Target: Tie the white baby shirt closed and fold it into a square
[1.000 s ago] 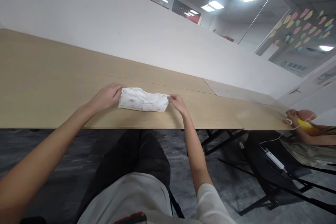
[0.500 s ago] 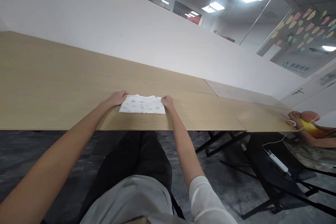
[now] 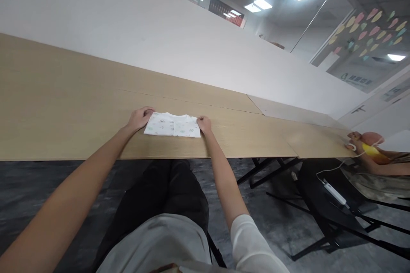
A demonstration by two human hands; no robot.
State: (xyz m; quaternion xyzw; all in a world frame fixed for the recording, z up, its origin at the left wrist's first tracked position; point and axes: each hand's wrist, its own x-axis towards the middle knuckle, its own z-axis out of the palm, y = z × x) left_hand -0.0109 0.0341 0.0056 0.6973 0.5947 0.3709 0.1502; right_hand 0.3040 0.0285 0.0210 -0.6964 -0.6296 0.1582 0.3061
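Note:
A small white folded shirt with a faint coloured print lies flat on the wooden table, its curved neckline on the far side. At its far left corner, the curled fingers of my left hand are closed on the cloth. My right hand pinches the far right corner between thumb and fingers. Between the two hands the cloth is stretched straight, with a fold or seam down its middle. My fingertips are partly hidden at both corners.
A white wall with glass above runs behind the table. At the far right another person's hands rest by a roll of tape. A black folding chair there carries a white power strip with a cable.
My left hand has shifted slightly up and left at its corner, its thumb side now more visible. My right hand keeps its pinch. The whole view has shifted a little.

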